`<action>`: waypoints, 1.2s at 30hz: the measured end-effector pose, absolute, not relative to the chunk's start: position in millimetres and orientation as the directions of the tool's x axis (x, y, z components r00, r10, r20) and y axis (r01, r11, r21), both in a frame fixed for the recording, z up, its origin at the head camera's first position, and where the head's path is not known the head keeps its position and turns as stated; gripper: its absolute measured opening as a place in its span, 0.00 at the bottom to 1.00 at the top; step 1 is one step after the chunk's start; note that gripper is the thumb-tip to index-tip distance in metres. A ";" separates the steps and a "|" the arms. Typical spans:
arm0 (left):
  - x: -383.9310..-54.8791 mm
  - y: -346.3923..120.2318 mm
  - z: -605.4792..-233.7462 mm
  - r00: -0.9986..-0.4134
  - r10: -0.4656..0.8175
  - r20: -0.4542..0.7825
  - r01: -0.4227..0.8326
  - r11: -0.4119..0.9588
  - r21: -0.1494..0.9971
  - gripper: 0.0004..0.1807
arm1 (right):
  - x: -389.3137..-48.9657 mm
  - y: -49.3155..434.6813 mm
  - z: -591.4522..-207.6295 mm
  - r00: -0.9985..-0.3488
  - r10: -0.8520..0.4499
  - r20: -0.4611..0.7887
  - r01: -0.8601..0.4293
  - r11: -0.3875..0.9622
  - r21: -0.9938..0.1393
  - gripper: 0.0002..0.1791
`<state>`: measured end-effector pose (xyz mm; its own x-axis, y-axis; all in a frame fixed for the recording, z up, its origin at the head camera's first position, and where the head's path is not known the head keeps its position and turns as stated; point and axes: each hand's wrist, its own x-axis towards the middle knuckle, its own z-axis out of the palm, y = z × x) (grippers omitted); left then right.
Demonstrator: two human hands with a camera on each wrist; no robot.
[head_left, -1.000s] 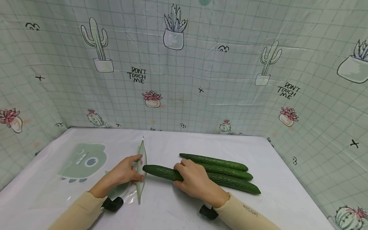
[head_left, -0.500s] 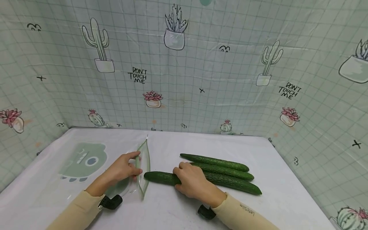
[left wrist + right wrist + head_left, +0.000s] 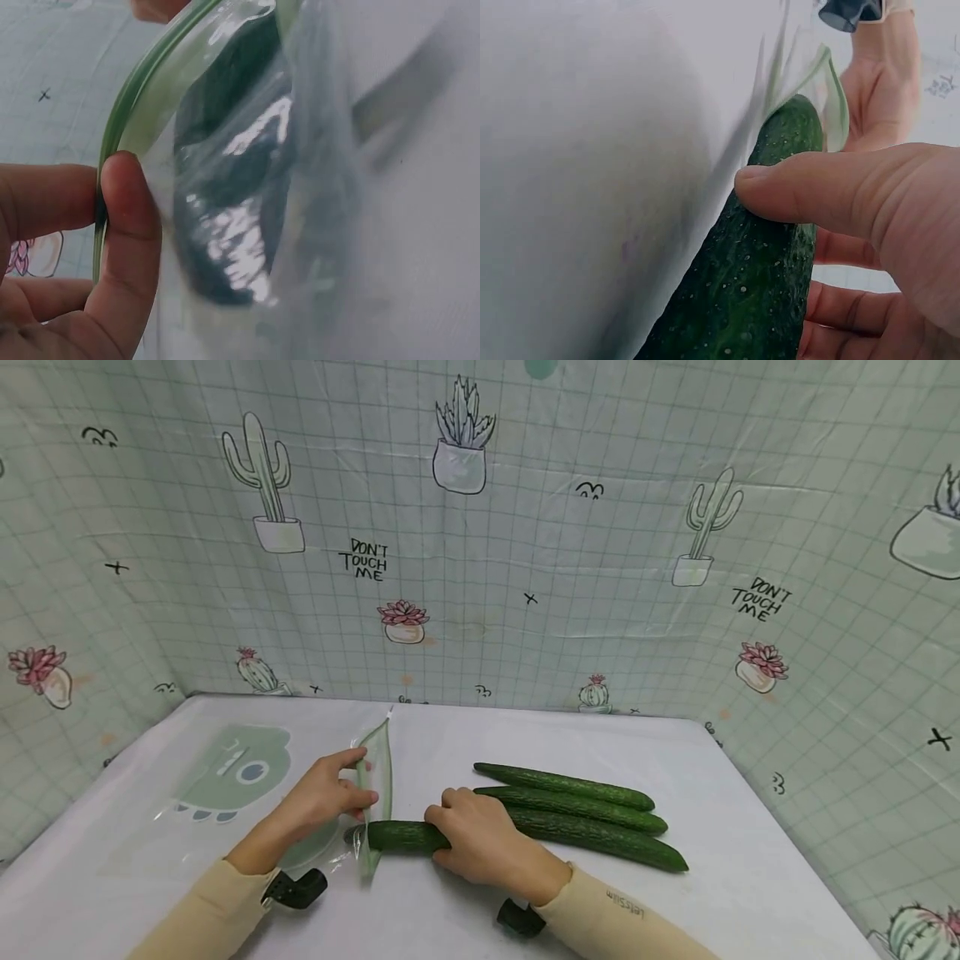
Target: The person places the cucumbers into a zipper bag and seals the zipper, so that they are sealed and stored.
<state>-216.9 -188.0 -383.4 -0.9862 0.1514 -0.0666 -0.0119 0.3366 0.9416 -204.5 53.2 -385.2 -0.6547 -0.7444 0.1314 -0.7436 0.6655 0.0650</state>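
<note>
My left hand (image 3: 324, 795) pinches one lip of a clear zip bag (image 3: 382, 760) with green edging, its mouth spread and facing right. My right hand (image 3: 487, 843) grips a dark green cucumber (image 3: 405, 837) from above, thumb along its near side. The cucumber's left tip lies inside the bag mouth and shows through the plastic; in the left wrist view the cucumber (image 3: 232, 172) appears behind shiny film. Its other end is hidden under my right hand. In the right wrist view, my thumb (image 3: 802, 187) presses on the bumpy skin, close to the green edging.
Three more cucumbers (image 3: 570, 782) lie side by side to the right of my right hand on the white table (image 3: 600, 918). The bag's body, printed with a green cartoon monster (image 3: 251, 768), spreads flat at left. A patterned curtain (image 3: 480, 552) surrounds the table's back and sides.
My right hand has moved left and slightly nearer with the cucumber, whose tip has passed into the bag. The bag mouth has widened. The other cucumbers stay put.
</note>
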 end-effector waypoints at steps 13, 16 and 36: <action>-212.1 -182.3 -380.0 -0.990 0.080 -0.117 -0.084 0.336 0.938 0.45 | -208.2 22.4 -383.9 -0.653 -0.748 0.120 -0.753 0.658 0.003 0.19; -212.1 -183.1 -379.9 -0.990 0.074 -0.118 -0.085 0.349 0.933 0.45 | -209.0 22.4 -386.3 -0.653 -0.749 0.109 -0.755 0.656 -0.015 0.19; -212.1 -184.8 -379.0 -0.992 0.094 -0.081 -0.046 0.329 0.943 0.43 | -207.6 95.2 -388.7 -0.696 -0.718 -0.026 -0.712 0.694 -0.104 0.29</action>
<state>-212.1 -184.8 -379.0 -0.9923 0.0940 -0.0813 -0.0460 0.3294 0.9431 -207.6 95.2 -388.7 -0.6958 -0.7177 -0.0265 -0.7122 0.6943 -0.1038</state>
